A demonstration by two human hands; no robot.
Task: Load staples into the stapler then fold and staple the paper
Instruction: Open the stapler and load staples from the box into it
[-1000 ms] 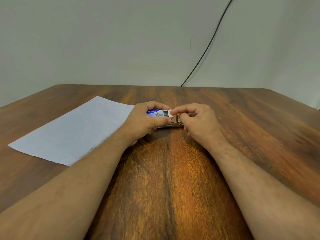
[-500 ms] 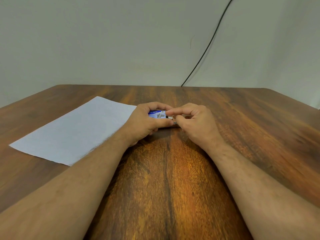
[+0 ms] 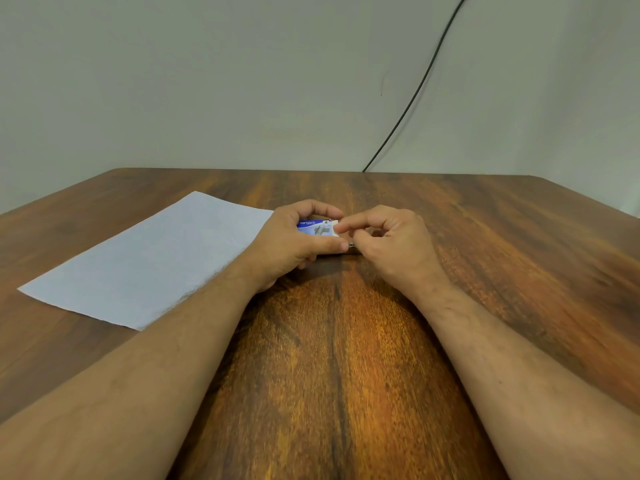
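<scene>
My left hand (image 3: 291,242) grips a small blue and white staple box (image 3: 317,228) just above the table's middle. My right hand (image 3: 391,244) meets it from the right with curled fingers. Its index fingertip and thumb pinch the box's white right end. A small piece of metal (image 3: 351,244) shows under the two thumbs; most of it is hidden, so I cannot tell what it is. A sheet of pale blue-white paper (image 3: 152,261) lies flat on the table to the left of my left hand.
The brown wooden table (image 3: 332,358) stretches wide in front and to the right. A black cable (image 3: 412,95) runs down the pale wall to the table's far edge.
The white inner part that stuck out of the box's right end now shows less. My right hand has moved closer to the box. More of the metal piece below is now covered.
</scene>
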